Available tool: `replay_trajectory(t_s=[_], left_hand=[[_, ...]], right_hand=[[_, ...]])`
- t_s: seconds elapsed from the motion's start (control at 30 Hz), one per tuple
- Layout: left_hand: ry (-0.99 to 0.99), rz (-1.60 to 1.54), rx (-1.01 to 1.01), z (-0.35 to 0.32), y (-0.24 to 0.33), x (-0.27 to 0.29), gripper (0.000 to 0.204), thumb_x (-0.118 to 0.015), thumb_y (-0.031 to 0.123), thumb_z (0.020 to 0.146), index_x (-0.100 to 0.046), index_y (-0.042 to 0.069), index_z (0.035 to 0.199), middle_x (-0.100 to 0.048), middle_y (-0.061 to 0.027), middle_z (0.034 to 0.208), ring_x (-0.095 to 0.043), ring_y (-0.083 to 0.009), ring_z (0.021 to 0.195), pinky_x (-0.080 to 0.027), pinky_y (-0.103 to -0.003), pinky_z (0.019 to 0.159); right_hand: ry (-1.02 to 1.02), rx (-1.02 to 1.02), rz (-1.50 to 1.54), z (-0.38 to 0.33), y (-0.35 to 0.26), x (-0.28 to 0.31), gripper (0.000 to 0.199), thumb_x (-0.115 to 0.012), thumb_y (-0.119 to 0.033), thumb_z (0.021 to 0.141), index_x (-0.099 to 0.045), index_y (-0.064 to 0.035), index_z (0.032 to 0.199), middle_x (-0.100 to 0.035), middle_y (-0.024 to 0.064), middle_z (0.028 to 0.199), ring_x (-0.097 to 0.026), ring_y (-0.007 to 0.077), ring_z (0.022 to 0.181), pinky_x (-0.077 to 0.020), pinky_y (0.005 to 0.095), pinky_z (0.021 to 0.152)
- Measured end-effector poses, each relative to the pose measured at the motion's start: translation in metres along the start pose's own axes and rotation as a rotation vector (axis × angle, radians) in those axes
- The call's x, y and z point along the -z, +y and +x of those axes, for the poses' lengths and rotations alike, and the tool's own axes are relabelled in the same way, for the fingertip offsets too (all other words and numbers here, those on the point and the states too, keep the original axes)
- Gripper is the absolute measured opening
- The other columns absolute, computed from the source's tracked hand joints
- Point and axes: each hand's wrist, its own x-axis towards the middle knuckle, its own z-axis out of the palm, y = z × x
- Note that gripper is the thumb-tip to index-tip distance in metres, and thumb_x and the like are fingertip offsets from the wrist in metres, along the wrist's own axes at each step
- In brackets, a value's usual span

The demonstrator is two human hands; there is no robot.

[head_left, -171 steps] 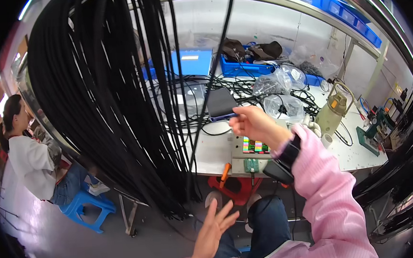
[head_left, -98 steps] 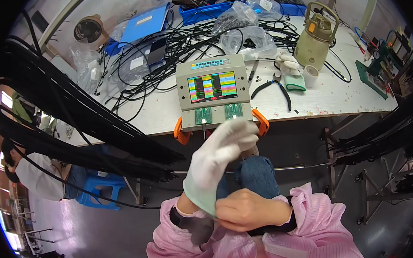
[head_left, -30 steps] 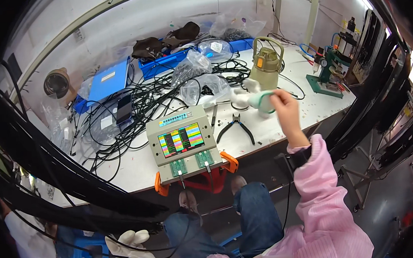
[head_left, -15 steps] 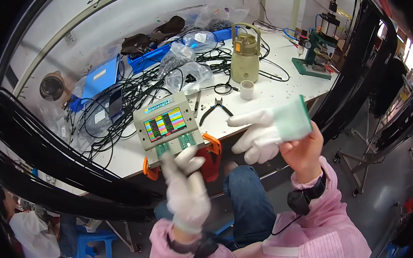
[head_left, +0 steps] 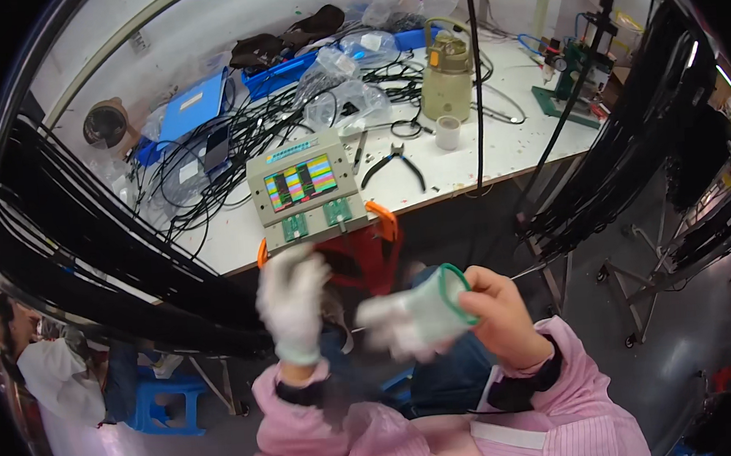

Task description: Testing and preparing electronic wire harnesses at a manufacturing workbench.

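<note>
Bare right hand [head_left: 503, 320] pinches the green-banded cuff of a limp white knit glove [head_left: 414, 319], light and floppy; gloved left hand [head_left: 292, 297] hangs open just left.

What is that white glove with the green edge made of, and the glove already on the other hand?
The glove in the bare right hand looks like soft knitted fabric, matte white, hanging limp, with a green band around its opening. It is blurred, so the weave cannot be seen. The left hand wears a similar white glove, also matte and cloth-like, with a snug ribbed-looking cuff at the wrist.
</note>
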Motion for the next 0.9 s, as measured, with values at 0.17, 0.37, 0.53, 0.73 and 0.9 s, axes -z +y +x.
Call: replay_trajectory(t_s=[0.17,0.37,0.53,0.73,0.9], left_hand=[[-0.161,0.033,-0.036,-0.074,0.011,0.071,0.006,-0.056,0.003,0.077,-0.054,0.001,0.083,-0.057,-0.0048,0.069,-0.053,-0.0092,0.056,-0.042,-0.02,0.053],[-0.056,0.051,-0.111,-0.079,-0.01,0.074,0.016,-0.058,0.012,0.08,-0.051,0.0,0.086,-0.054,-0.0021,0.082,-0.048,-0.0081,0.069,-0.038,-0.021,0.059],[0.192,0.211,-0.349,-0.067,-0.021,0.073,0.017,-0.065,0.012,0.073,-0.056,0.001,0.082,-0.058,-0.0082,0.081,-0.057,-0.0163,0.066,-0.044,-0.026,0.055],[-0.13,0.546,-0.605,-0.059,-0.021,0.054,0.019,-0.068,0.014,0.067,-0.056,0.003,0.076,-0.054,-0.0095,0.074,-0.052,-0.0261,0.057,-0.042,-0.03,0.05],[-0.311,0.457,-0.593,-0.056,-0.024,0.054,0.017,-0.068,0.012,0.066,-0.055,0.004,0.073,-0.052,-0.008,0.068,-0.051,-0.0255,0.054,-0.041,-0.032,0.047]], right_hand=[[-0.299,0.616,-0.838,0.025,0.062,-0.044,0.013,-0.061,0.0,0.069,-0.054,0.0022,0.08,-0.055,0.0101,0.083,-0.056,0.0191,0.067,-0.0461,0.0292,0.059],[-0.592,1.053,-1.067,0.046,0.088,-0.072,0.013,-0.062,0.001,0.067,-0.054,0.0009,0.077,-0.054,0.0134,0.082,-0.057,0.0283,0.067,-0.048,0.032,0.059],[-0.587,0.694,-1.188,0.03,0.087,-0.07,0.033,-0.058,0.002,0.071,-0.051,0.0037,0.103,-0.057,0.0166,0.083,-0.059,0.0281,0.068,-0.0473,0.0325,0.055],[-0.651,0.191,-0.957,0.05,0.107,-0.053,0.049,-0.049,-0.008,0.081,-0.035,0.0027,0.127,-0.058,0.0163,0.066,-0.059,0.0306,0.057,-0.0456,0.0392,0.05],[-0.454,-0.424,-0.362,0.077,0.077,-0.048,0.043,-0.045,-0.006,0.084,-0.038,0.0017,0.125,-0.063,0.0137,0.077,-0.061,0.0292,0.063,-0.0459,0.0419,0.056]])
